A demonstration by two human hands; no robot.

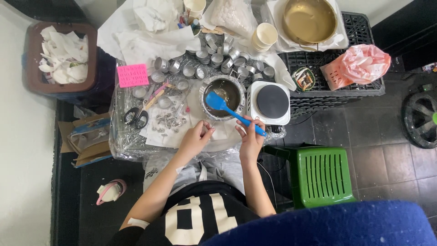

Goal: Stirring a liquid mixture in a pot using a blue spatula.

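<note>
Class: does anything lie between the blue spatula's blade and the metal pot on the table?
Nothing visible does. The right hand holds the spatula by its handle, and the blade already sits over the open pot.

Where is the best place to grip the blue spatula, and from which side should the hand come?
Probably the thin handle end of the blue spatula, coming from the person's near right side. Its blade lies over the metal pot, while the handle slants out toward the right hand, which grips it there.
</note>
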